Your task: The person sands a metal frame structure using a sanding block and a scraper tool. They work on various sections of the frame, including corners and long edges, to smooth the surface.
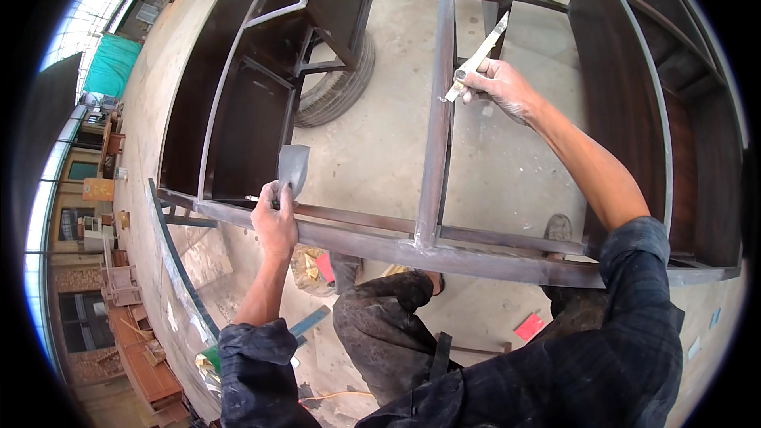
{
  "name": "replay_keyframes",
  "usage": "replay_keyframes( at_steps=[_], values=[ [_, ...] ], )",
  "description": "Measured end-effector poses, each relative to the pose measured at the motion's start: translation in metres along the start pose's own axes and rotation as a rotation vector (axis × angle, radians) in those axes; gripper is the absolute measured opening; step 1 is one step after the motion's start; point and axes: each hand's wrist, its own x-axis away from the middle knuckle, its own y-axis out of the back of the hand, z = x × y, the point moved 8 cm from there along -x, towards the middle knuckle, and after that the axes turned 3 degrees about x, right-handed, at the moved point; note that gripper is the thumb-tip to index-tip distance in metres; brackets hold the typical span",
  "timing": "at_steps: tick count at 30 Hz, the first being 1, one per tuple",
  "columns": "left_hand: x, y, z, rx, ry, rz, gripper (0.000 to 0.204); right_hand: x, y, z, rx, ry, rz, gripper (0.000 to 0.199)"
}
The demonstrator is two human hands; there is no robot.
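Observation:
My left hand point(274, 218) is closed with a bent grey sheet that looks like sandpaper point(294, 166) pinched between thumb and fingers. It is beside the front rail point(349, 241) of a dark wooden furniture frame. In my right hand point(498, 89), whitened with dust, is a slim pale stick-like tool point(485, 49) with a pointed upper end. Its lower end lies close to the frame's upright bar point(439, 139); whether they touch I cannot tell. Pale dust marks the joint where that bar meets the front rail.
Dark shelf panels stand left point(254, 111) and right point(626, 87) of the bar. A tyre point(341, 91) lies on the concrete floor behind the left section. Near my legs are a red piece point(529, 326) and a bag point(309, 271). Wooden furniture point(143, 357) lines the far left.

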Motion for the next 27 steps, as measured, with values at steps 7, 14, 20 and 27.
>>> replay_keyframes(
  at_steps=[7, 14, 20, 27],
  values=[
    [0.000, 0.000, -0.003, -0.033, -0.014, 0.001, 0.018, 0.000, 0.000, 0.004, 0.004, 0.016, -0.031, 0.025],
    [0.001, 0.000, -0.009, -0.030, 0.009, 0.010, 0.018, -0.001, -0.002, -0.001, 0.006, 0.022, 0.022, 0.030],
    [0.000, -0.001, -0.002, -0.004, 0.004, -0.002, 0.019, -0.005, -0.003, 0.000, -0.019, 0.054, 0.015, 0.027],
    [-0.001, -0.003, -0.002, 0.001, 0.005, 0.002, 0.018, -0.004, -0.002, -0.002, -0.021, 0.046, -0.011, 0.025]
  ],
)
